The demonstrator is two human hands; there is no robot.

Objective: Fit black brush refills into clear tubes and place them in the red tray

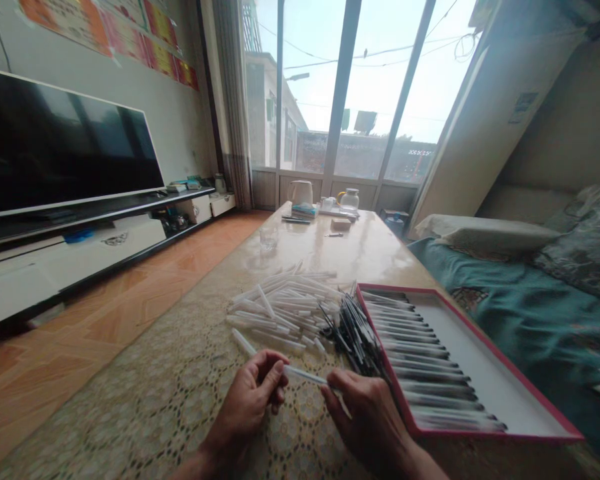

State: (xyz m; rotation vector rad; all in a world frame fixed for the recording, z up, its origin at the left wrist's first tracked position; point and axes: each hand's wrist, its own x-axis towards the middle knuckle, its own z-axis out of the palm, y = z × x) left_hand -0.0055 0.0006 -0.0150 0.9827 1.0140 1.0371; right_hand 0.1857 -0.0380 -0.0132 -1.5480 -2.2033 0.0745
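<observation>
White plastic tube [305,375] clamped in left hand [247,407], fingers closed; other end touches right hand [367,417], its grip unclear. Loose tubes [280,307] just ahead.

You face tall glazed windows [330,100] bright with daylight beyond the desk's [350,250] far edge, a flat-screen television [65,143] to your left above tiled floor [105,320], and a teal-covered bed [530,313] to your right.

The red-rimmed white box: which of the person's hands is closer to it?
Right. The right hand is just beside the box near its corner; the left hand is farther left.
</observation>
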